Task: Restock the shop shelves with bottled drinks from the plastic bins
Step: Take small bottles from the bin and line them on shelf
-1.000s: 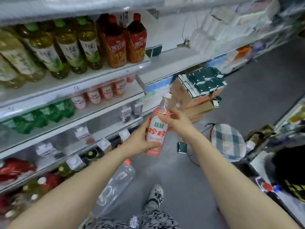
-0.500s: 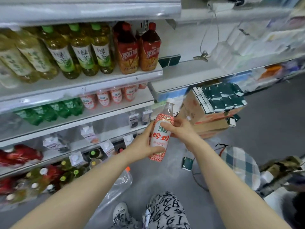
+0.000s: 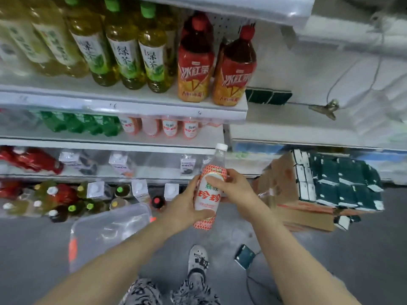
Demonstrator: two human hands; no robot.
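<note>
Here both hands, left hand [image 3: 184, 206] and right hand [image 3: 236, 188], grip the bottle [image 3: 209, 190].

What we can see of ourselves is mostly two bare forearms, left arm [image 3: 114, 256] and right arm [image 3: 293, 249], uncovered all the way from the bottom edge up to the left hand [image 3: 187, 208] and right hand [image 3: 235, 188]. Lower down we've got trousers [image 3: 141, 291] in a busy black-and-white print that looks like scribbled letters, showing over both knees. There's also one pale grey clog-style shoe [image 3: 198, 260] with black markings on top and a dark band nearer the ankle, though it's a bit blurry so we can't make out the details.
</note>
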